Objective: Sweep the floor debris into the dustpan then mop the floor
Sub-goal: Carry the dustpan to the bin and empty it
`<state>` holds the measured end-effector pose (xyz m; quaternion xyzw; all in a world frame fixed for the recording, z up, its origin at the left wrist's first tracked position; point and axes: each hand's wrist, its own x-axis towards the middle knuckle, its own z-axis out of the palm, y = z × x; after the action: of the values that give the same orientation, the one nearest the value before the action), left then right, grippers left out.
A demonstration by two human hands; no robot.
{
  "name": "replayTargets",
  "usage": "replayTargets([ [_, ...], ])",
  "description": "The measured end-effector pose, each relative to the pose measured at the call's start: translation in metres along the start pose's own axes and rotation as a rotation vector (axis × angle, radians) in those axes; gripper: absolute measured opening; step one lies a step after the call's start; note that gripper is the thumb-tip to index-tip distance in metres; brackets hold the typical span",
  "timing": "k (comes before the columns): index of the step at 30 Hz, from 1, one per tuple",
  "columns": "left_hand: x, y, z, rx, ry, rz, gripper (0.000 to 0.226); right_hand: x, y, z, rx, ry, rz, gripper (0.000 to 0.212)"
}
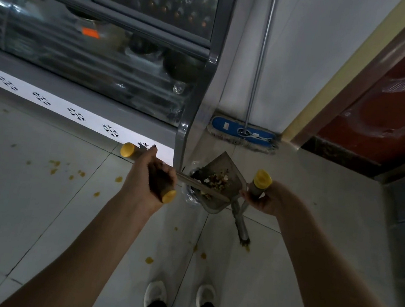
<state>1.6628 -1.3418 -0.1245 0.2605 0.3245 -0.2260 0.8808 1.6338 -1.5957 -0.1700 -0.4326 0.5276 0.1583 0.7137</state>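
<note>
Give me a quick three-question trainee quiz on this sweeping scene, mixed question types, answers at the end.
1. True or false: the grey scoop-shaped dustpan is empty.
2. The right hand grips: A) the mop's pole, B) a yellow-capped grey broom handle, C) a cloth.
3. Fill in: the blue flat mop leans against the white ____.
Key: 1 false, it holds debris. 2 B. 3 wall.
</note>
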Motion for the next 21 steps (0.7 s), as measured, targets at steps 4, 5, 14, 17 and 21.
replayTargets([
  [4, -0.003, -0.001, -0.001, 0.113, 0.033, -0.03, 0.019, 0.005, 0.006, -0.004, -0.012, -0.003, 0.001, 0.016],
  [5, -0.004, -0.002, -0.001, 0.13, 0.031, -0.045, 0.018, 0.006, 0.008, -0.004, -0.015, -0.007, -0.003, 0.017],
  [14, -0.013, -0.037, -0.004, 0.014, -0.112, -0.051, 0.044, 0.007, 0.024, -0.007, -0.012, -0.039, -0.005, 0.022],
  [17, -0.016, -0.043, -0.004, -0.007, -0.178, -0.05, 0.04, 0.005, 0.026, -0.013, -0.002, -0.019, -0.016, 0.022],
  [21, -0.015, -0.041, -0.008, -0.042, -0.245, -0.042, 0.046, 0.001, 0.023, -0.014, -0.008, -0.012, -0.048, 0.024],
])
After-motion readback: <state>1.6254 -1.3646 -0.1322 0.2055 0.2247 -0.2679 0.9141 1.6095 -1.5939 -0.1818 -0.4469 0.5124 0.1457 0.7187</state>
